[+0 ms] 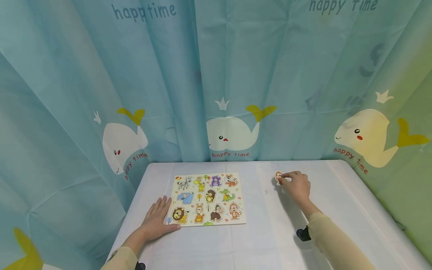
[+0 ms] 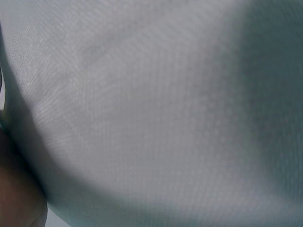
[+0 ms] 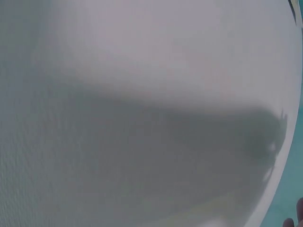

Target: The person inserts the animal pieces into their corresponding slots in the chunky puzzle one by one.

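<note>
A flat animal puzzle board [image 1: 233, 195] lies on the table, with a zebra, a giraffe, a lion and several other animals on it. My left hand [image 1: 156, 220] rests at the board's left edge, fingers straight, the thumb along its lower left corner. Off to the right of the board, my right hand [image 1: 297, 188] pinches a small orange-and-white puzzle piece [image 1: 278, 175], shaped like a monkey, between thumb and fingers. Those fingers hide part of the piece. Only a blurred bit of the left hand [image 2: 21, 201] and the right fingertips [image 3: 299, 215] enter the wrist views.
A white cloth covers the table [image 1: 260, 240], which ends at a blue curtain [image 1: 290, 138] printed with whales. The right arm's shadow falls across the cloth. Dark straps [image 1: 303, 234] show at both wrists.
</note>
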`<control>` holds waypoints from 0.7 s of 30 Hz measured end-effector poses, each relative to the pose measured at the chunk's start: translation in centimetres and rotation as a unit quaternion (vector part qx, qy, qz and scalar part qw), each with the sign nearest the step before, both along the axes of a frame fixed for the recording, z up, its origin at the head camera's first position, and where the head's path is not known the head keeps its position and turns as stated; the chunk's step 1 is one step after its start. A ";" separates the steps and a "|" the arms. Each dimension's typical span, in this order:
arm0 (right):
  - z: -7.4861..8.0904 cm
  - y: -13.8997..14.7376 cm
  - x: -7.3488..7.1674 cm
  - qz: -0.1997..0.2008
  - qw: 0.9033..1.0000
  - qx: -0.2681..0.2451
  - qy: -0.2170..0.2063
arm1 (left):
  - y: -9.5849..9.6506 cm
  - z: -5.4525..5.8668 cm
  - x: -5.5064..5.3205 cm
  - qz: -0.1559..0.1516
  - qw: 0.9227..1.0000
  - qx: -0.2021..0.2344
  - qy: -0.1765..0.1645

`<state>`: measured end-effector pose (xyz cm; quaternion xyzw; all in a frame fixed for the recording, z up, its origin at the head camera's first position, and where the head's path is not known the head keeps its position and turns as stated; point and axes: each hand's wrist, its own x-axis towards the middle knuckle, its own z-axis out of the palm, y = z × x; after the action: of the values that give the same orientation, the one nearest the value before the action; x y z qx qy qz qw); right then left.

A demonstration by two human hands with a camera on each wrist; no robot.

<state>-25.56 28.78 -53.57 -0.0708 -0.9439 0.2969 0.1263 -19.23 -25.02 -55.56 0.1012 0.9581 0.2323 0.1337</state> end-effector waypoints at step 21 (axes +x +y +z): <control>0.2 -5.6 0.5 0.072 0.997 -0.010 0.036 | 0.0 0.2 0.0 -0.006 1.000 -0.001 0.002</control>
<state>-25.03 23.13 -53.40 0.0064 -0.9384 0.3169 0.1379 -19.22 -25.04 -55.39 0.1070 0.9580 0.2304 0.1334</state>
